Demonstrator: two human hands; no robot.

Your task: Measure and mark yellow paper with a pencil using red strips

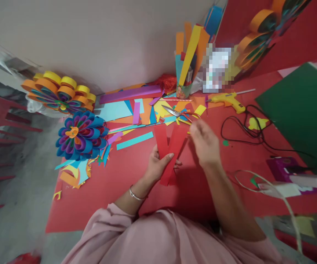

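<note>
My left hand (158,165) grips two red paper strips (172,146) that fan out in a V above a red sheet (106,183) on the floor. The thumb lies across the strips. My right hand (205,141) hovers just right of the strips' upper ends, blurred by motion, fingers curled downward. Scissors (179,113) with red handles lie a little beyond that hand among cut paper pieces.
Two layered paper flowers (78,137) lie at the left. A cup of paper strips (186,73) stands at the back. A yellow glue gun (228,99) with a black cord (246,134) lies to the right, near a green sheet (304,113) and a purple device (283,167).
</note>
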